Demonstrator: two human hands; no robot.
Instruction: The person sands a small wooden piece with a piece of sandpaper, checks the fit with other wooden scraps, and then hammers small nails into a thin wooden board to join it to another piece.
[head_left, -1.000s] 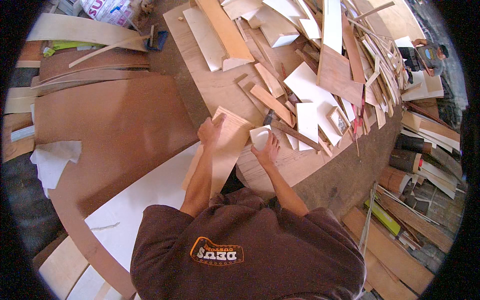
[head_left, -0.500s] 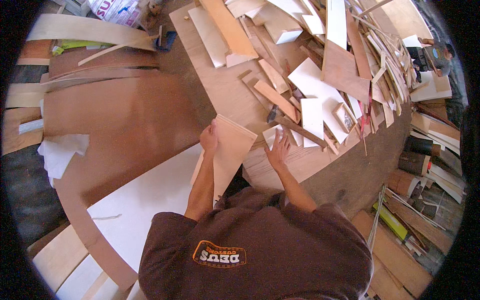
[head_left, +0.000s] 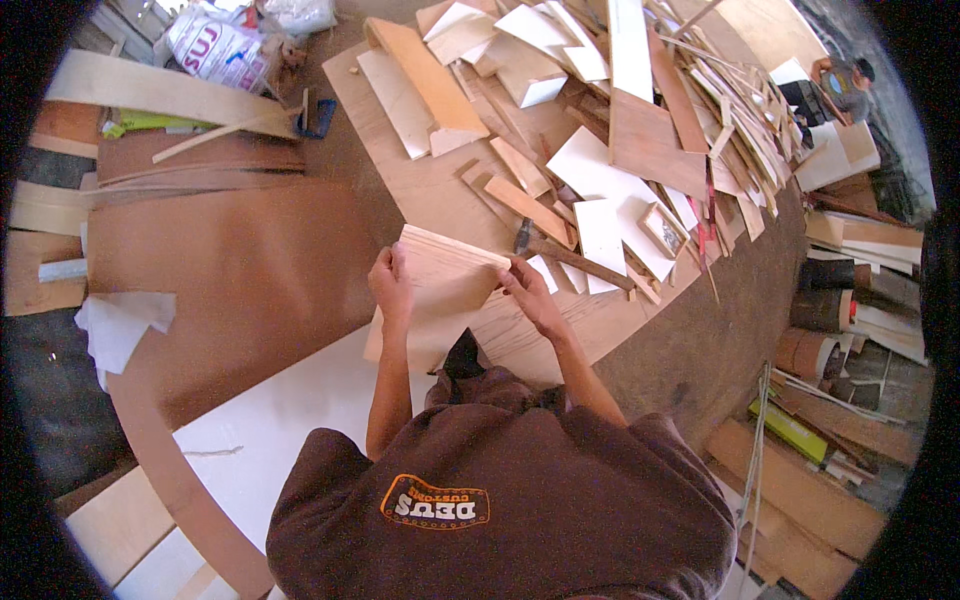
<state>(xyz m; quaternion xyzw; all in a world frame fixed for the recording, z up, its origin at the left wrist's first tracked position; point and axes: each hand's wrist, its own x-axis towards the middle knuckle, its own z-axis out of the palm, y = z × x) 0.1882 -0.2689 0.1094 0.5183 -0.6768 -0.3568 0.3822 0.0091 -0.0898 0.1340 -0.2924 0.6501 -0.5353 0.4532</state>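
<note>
Between my two hands a light wooden board (head_left: 440, 285) is held up in front of my body, with its layered far edge showing. My left hand (head_left: 392, 285) is closed on the board's left edge near the far corner. At the far right corner my right hand (head_left: 533, 298) grips it, thumb and fingers on the edge. Just beyond my right hand a hammer (head_left: 570, 254) with a wooden handle lies among offcuts on the plywood sheet (head_left: 625, 330). Several white offcuts (head_left: 600, 235) lie around the hammer.
Wood strips and scraps (head_left: 735, 130) are heaped at the far right of the plywood. To my left is a large brown panel (head_left: 250, 290) with a white sheet (head_left: 290, 410) nearer me. A person (head_left: 845, 90) is at the far right. Boards (head_left: 780, 490) lie lower right.
My right hand has moved left from above the scraps and taken hold of the board's right corner. The board has turned so its layered edge shows more.
</note>
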